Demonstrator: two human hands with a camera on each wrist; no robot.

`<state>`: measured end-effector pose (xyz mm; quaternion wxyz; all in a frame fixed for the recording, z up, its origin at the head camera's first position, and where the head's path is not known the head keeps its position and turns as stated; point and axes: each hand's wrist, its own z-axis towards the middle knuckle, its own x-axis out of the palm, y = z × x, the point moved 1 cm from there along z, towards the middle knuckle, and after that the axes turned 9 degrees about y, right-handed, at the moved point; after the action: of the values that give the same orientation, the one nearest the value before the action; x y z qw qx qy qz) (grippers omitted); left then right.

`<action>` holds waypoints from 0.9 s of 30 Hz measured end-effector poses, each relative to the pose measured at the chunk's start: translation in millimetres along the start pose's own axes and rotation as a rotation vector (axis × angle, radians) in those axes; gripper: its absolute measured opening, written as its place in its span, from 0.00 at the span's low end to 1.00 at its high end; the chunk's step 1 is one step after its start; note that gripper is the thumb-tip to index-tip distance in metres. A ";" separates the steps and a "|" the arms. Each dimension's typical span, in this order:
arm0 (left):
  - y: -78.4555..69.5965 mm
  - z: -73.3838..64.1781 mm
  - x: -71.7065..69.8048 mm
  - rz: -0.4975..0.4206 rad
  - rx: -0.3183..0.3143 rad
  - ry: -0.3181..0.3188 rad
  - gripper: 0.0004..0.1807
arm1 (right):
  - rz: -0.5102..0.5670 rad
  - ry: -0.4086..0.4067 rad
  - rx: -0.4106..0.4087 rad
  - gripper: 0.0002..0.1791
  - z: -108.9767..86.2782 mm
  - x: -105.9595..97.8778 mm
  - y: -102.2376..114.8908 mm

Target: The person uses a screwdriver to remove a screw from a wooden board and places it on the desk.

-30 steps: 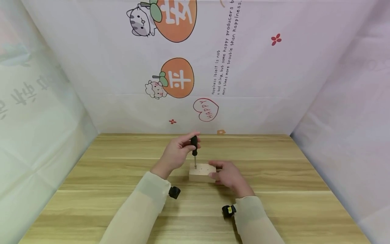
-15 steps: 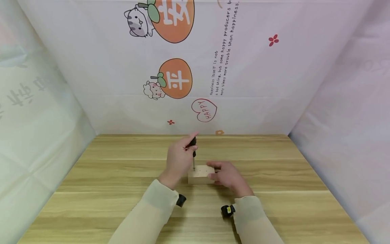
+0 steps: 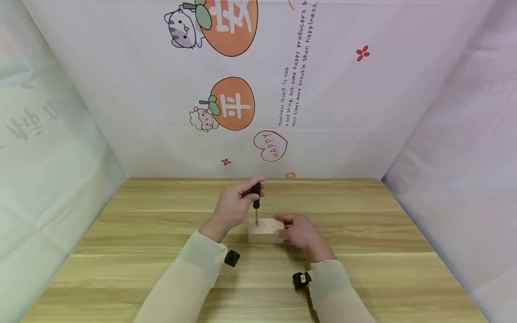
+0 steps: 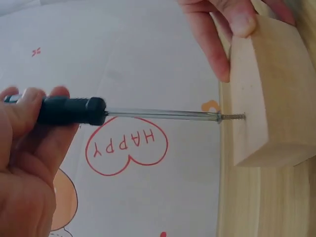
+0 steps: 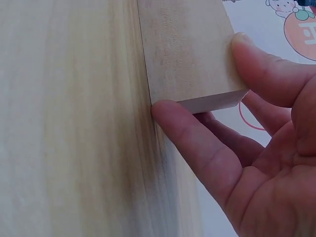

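My left hand [image 3: 233, 204] pinches the black handle of a screwdriver [image 4: 71, 110] between thumb and fingers. The screwdriver stands upright over a wooden block [image 3: 265, 237], its tip at the head of a screw [image 4: 233, 117]. Part of the screw's thread shows between its head and the block, the point being in the block's top near the left end. Small dark holes mark the rest of that top face. At the block's right end my right hand [image 3: 300, 233] grips it, the thumb [image 5: 247, 54] at its edge and a finger low on its corner.
The block rests on a wood-grain table [image 3: 343, 224]. Behind it rises a white printed cloth wall [image 3: 323, 148], with more cloth at both sides. Small black cameras sit at both wrists, the left one [image 3: 232, 258] and the right one [image 3: 300, 280].
My left hand rolled inward around the screwdriver handle, then turned back to nearly its first pose. My right hand keeps its grip on the block. The head view has shifted slightly.
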<state>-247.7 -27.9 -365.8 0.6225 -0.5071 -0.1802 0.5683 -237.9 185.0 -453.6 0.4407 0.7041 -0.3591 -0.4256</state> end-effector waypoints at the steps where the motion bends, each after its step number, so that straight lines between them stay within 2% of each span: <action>1: -1.0 -0.6 2.0 0.019 0.008 -0.041 0.24 | 0.001 0.000 0.001 0.27 -0.2 0.3 0.4; 5: -6.0 -3.8 11.5 0.158 0.032 -0.229 0.22 | 0.000 -0.001 0.002 0.28 -0.8 1.4 1.5; 8: -9.5 -5.1 16.5 0.260 0.049 -0.303 0.22 | 0.001 -0.002 -0.002 0.28 -0.7 1.9 1.6; 11: -7.6 -4.2 15.7 0.254 0.049 -0.252 0.22 | -0.006 -0.004 -0.003 0.27 -1.2 1.8 0.8; 15: 1.0 -3.3 7.4 0.065 0.015 -0.086 0.25 | -0.012 -0.013 0.007 0.27 -1.5 2.7 -0.9; 18: 5.8 -4.7 2.2 -0.051 -0.015 -0.026 0.28 | -0.010 -0.014 0.003 0.27 -1.3 3.5 -0.7; 21: 6.8 -6.8 1.2 -0.068 -0.002 -0.052 0.29 | -0.004 -0.014 -0.004 0.27 -1.1 4.3 0.5; 25: 3.5 -9.4 5.2 -0.064 0.044 -0.157 0.28 | -0.001 -0.020 -0.003 0.26 -1.5 5.1 1.1; 27: 1.2 -11.0 8.5 -0.025 0.060 -0.217 0.27 | -0.002 -0.023 -0.001 0.26 -1.9 5.5 1.2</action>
<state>-237.0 -25.2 -374.4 0.6213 -0.4215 -0.2355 0.6171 -234.2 180.3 -453.6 0.4365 0.6992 -0.3632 -0.4344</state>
